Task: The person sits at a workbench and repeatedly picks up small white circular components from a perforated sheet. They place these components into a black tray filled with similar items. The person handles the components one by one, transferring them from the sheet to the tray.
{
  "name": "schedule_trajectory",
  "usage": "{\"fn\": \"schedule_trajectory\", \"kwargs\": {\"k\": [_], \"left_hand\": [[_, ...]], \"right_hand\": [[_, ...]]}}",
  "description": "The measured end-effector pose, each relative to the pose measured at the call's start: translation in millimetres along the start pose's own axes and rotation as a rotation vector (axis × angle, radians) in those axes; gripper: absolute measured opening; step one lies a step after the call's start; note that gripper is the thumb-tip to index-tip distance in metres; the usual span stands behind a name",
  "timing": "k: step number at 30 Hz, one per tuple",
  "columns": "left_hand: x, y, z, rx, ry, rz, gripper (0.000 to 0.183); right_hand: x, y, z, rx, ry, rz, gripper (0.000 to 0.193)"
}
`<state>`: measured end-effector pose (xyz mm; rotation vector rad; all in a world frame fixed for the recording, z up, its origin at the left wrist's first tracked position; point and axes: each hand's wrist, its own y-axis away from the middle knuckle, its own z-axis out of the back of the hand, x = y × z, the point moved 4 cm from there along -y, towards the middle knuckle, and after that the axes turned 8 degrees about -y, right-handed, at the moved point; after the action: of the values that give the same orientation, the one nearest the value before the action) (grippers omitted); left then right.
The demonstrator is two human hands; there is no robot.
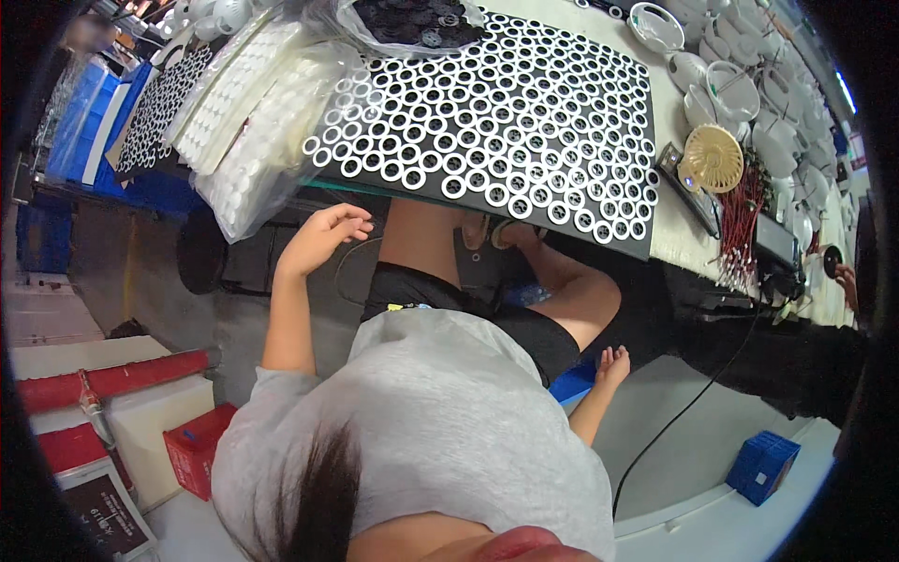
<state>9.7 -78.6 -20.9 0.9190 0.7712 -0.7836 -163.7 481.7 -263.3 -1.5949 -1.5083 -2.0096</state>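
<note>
My left hand (330, 236) hangs just off the table's near edge, its fingers loosely bent and nothing seen in them. Closest to it are the clear bag of white round pieces in sheets (257, 131) and the corner of a black board (623, 245). Many white rings (487, 122) with black centres cover that board in close rows. Down beside my right thigh is my right hand (612, 365), with fingers apart and holding nothing. An open clear bag of thin black discs (412, 23) lies at the board's far edge.
To the right on the pale tabletop (670, 103) stand a small yellow fan (714, 157), red wires (740, 225) and several white shells (773, 94). A second ring-covered board (167, 108) lies at left. A red crate (199, 451) and a blue crate (763, 468) sit on the floor.
</note>
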Motion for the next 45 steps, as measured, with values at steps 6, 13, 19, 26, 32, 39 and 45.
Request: {"fn": "schedule_trajectory", "kwargs": {"k": [6,13,19,26,32,39,45], "left_hand": [[4,0,2,0.010,0.039,-0.032,0.024],[0,25,37,-0.240,0.158,-0.159,0.018],[-45,26,88,-0.562,0.123,-0.358,0.014],[-138,-39,94,-0.797,-0.666,-0.827,0.015],[-144,-116,98,-0.845,-1.215,-0.920,0.016],[-143,-146,97,-0.667,-1.424,-0.810,0.016],[-141,-148,109,-0.766,-1.278,-0.959,0.008]], "right_hand": [[52,58,-73,0.346,0.060,0.136,0.031],[72,99,-131,0.693,0.078,0.203,0.021],[83,149,-168,0.891,0.292,0.225,0.013],[108,249,-200,1.369,0.656,0.145,0.015],[171,322,-328,1.435,0.705,0.724,0.015],[130,319,-550,1.206,1.202,1.683,0.027],[99,320,-604,1.065,1.355,1.606,0.030]]}}
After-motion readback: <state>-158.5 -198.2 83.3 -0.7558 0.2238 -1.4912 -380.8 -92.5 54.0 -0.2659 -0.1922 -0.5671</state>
